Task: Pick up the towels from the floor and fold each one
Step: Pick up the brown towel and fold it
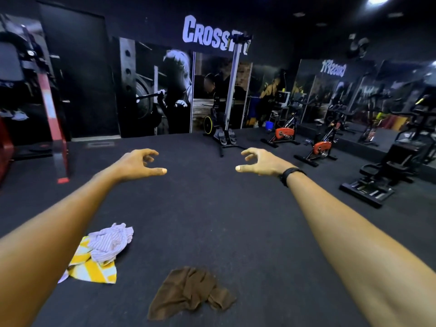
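A crumpled brown towel [191, 291] lies nearest on the dark floor [212, 208], low in the middle of the view. To its left, apart from it, a yellow-and-white towel [92, 267] is spread on the floor, with a bunched pale striped towel [111, 241] resting on its upper part. The person's left forearm passes in front of the left edge of that pair.

Both bare arms are stretched forward above the floor. The left hand [139, 162] and the right hand [262, 161] hover side by side, well apart from each other and from every towel. Each hand's fingers are loosely curled like a claw, thumb pointing inward, and grip nothing. A black band [290, 174] circles the right wrist.

Farther off, a tall cable machine [230, 95] stands before a wall mural, and red exercise bikes [322, 147] line the right side beside a mirrored wall.
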